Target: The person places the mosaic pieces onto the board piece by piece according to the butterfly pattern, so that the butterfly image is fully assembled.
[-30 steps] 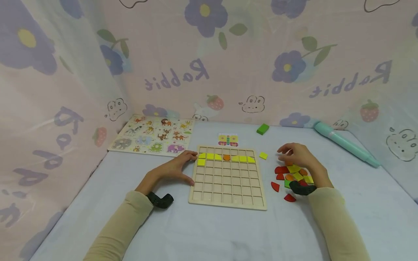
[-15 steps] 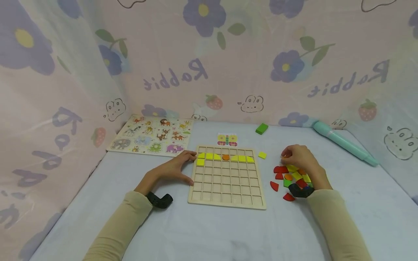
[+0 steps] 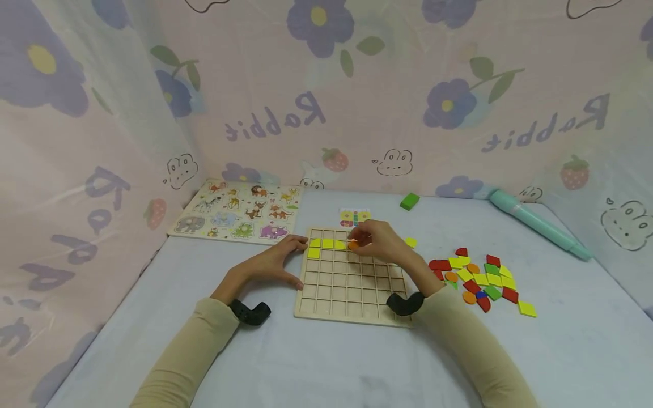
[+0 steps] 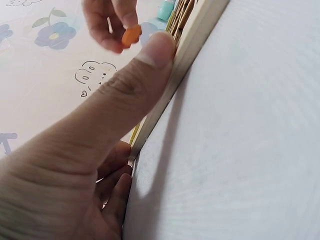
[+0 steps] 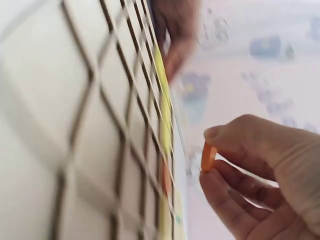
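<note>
A pale wooden grid board [image 3: 339, 313] lies flat on the table. My left hand [image 3: 270, 263] rests along its left edge, with thumb and fingers spread and touching the side. My right hand [image 3: 380, 242] is above the upper part of the board and pinches an orange disc [image 5: 208, 158] between thumb and fingertips, clear of the grid in the right wrist view. Yellow pieces [image 3: 328, 243] sit in the second row, and a yellow square [image 3: 313, 253] lies under the leftmost one. My right hand hides the right part of that row.
Right of the board lie several loose red, yellow, green and orange pieces [image 3: 480, 279]. Behind it are a butterfly picture card [image 3: 348, 216] and a green block [image 3: 410, 201]. An animal puzzle board [image 3: 237, 212] is back left; a teal tube-shaped object [image 3: 541, 225] is back right.
My right hand has moved left from the loose pieces to above the board, carrying an orange disc. The loose pieces it covered now show. My left hand stays at the board's edge.
</note>
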Available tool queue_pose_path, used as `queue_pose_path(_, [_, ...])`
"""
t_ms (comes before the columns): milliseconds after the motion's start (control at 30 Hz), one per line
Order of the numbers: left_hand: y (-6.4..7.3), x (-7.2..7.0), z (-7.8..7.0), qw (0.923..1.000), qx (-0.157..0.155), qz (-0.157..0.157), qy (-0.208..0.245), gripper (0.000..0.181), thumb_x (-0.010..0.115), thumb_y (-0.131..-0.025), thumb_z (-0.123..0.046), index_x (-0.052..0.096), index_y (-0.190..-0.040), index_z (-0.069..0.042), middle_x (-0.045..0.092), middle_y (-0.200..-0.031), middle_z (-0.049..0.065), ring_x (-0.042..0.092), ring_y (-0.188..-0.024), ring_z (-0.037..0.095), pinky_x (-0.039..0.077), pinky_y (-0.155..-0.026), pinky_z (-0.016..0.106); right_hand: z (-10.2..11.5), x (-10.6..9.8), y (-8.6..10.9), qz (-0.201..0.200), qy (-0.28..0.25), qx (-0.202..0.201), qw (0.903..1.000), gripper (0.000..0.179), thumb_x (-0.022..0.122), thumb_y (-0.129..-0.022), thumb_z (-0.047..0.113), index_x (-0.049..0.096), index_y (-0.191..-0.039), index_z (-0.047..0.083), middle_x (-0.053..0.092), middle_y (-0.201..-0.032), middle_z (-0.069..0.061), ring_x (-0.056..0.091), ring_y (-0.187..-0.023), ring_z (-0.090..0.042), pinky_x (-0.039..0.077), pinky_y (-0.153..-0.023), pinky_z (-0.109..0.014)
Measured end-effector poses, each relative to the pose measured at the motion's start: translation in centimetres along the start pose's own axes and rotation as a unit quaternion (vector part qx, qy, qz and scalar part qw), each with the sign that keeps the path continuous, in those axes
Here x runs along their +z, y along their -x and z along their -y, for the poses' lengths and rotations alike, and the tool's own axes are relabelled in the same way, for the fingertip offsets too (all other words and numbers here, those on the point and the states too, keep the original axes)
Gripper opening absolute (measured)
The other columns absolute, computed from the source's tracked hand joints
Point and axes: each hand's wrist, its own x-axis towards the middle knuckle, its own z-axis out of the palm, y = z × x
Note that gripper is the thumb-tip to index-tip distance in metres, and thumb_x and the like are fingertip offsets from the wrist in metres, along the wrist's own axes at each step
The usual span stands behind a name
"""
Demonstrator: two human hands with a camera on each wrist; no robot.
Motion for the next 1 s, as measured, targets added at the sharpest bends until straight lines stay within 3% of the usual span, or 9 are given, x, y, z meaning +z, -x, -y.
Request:
queue_pose_path(200, [-0.1, -0.1, -0.1, 1.0000, 0.000, 0.001, -0.001, 0.087, 0.082, -0.065, -0.047, 0.044, -0.133, -0.007, 0.028, -0.146, 0.006, 0.024, -0.137, 0.026, 0.022, -0.112, 0.045, 1.5, 2.7, -2.3, 0.019, 0.018, -0.040, 0.9988, 0.016, 0.073, -0.077, 0.007, 0.070, -0.091, 0.000, 0.068, -0.088, -0.007, 0.064, -0.077, -0.015, 0.053, -0.069, -0.023])
queue_pose_path(367, [-0.1, -0.1, -0.1, 1.0000, 0.003, -0.002, 0.005, 0.086, 0.082, -0.064, -0.046, 0.045, -0.132, -0.006, 0.029, -0.145, 0.007, 0.025, -0.137, 0.026, 0.022, -0.111, 0.046, 1.5, 4.0, -3.2, 0.038, 0.052, -0.035, 0.9974, 0.014, 0.073, -0.080, 0.012, 0.071, -0.092, 0.005, 0.066, -0.085, -0.003, 0.059, -0.074, -0.011, 0.050, -0.067, -0.021])
queue_pose_path(533, [0.0, 0.0, 0.0, 1.0000, 0.000, -0.001, 0.006, 0.086, 0.082, -0.064, -0.047, 0.046, -0.131, -0.008, 0.029, -0.145, 0.006, 0.025, -0.136, 0.024, 0.022, -0.112, 0.044, 1.3, 4.5, -3.4, 0.045, 0.050, -0.024, 0.9974, 0.014, 0.074, -0.080, 0.015, 0.071, -0.092, 0.007, 0.067, -0.084, -0.001, 0.057, -0.071, -0.009, 0.049, -0.066, -0.022])
queue_pose_path(1000, [0.0, 0.0, 0.0, 1.0000, 0.001, -0.003, 0.000, 0.087, 0.082, -0.065, -0.046, 0.044, -0.133, -0.007, 0.028, -0.146, 0.007, 0.025, -0.136, 0.026, 0.022, -0.111, 0.045, 0.5, 4.9, -3.7, 0.030, 0.043, -0.044, 0.9976, 0.010, 0.075, -0.079, 0.019, 0.072, -0.083, 0.011, 0.066, -0.079, 0.003, 0.057, -0.072, -0.007, 0.049, -0.066, -0.020])
